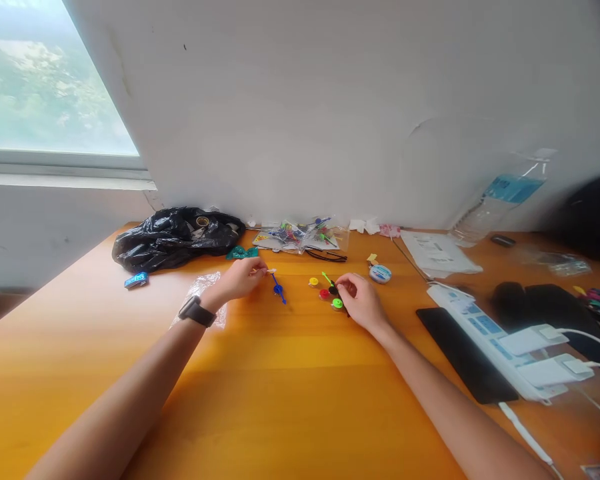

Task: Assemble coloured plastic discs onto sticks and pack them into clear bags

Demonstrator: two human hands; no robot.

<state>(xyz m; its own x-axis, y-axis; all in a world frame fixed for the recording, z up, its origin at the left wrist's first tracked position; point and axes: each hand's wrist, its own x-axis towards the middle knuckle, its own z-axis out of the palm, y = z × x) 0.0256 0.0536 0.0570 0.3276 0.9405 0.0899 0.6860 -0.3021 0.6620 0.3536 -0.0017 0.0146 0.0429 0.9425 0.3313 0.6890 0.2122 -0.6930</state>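
My left hand (247, 277), with a dark watch on its wrist, is closed in a pinch at the white tip of a thin blue stick with arrow-shaped ends (279, 290). A blue disc sits around the stick's middle. My right hand (361, 299) is also pinched, its fingertips at a similar black stick with a black disc (333, 289) and a green arrow tip (325, 275); the fingers partly hide it. Close by on the table lie a yellow round piece (313, 283), a red round piece (324, 293) and a green round piece (337, 304).
A black plastic bag (175, 240) and clear packets of coloured parts (300, 237) lie along the wall. Clear wrap (220, 317) is under my left wrist. A round tin (380, 273), dark phone-like slab (465, 353) and power strip (495, 340) with cables are on the right.
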